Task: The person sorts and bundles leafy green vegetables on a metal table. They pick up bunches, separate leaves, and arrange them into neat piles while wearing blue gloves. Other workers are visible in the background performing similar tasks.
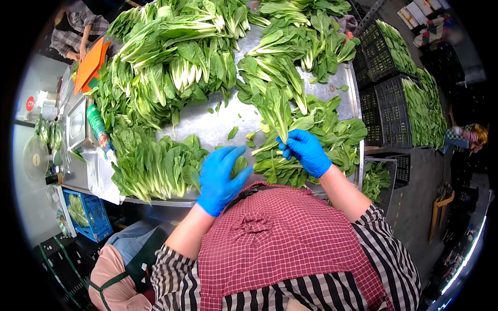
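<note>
My right hand, in a blue glove, pinches the pale stem end of a leafy green plant, whose leaves point away from me. To the left, my gloved left hand is slightly blurred, its thumb and fingers apart and nothing seen in its grasp. A green leaf shows between that thumb and the fingers, apparently behind the hand. Beside my left hand stands a neat row of leafy greens, stems towards me. Loose leaves and trimmings lie around and beyond my right hand.
A steel table carries large heaps of greens. Leftwards are a scale, a green printed bag and orange sheets by another person's hands. Black crates of greens stack at right; another person is close at lower left.
</note>
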Motion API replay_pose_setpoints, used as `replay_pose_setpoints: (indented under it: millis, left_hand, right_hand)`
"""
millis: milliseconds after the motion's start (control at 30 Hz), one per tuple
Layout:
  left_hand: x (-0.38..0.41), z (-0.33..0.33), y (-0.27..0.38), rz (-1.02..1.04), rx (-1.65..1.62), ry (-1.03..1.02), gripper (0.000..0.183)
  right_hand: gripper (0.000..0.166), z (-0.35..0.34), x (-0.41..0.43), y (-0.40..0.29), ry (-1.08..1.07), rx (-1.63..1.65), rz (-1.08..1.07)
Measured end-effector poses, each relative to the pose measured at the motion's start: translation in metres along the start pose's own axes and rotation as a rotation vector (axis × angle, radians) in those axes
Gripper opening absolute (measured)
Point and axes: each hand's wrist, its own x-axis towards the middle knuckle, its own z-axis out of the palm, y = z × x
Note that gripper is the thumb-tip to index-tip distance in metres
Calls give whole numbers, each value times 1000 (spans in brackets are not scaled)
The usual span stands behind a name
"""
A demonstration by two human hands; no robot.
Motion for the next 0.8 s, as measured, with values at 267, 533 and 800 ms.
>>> replay_pose_setpoints:
  millis: [267,533,800]
  left_hand:
    - [36,65,8,-517,-1167,-217,31]
    - [28,90,-3,-726,-1409,-213,26]
    - [32,87,-15,-787,-1490,-9,29]
  right_hand:
    - [21,32,-25,12,-13,-197,5]
    - [17,26,-23,29,233,73,-4]
    - [28,6,-18,17,262,-92,224]
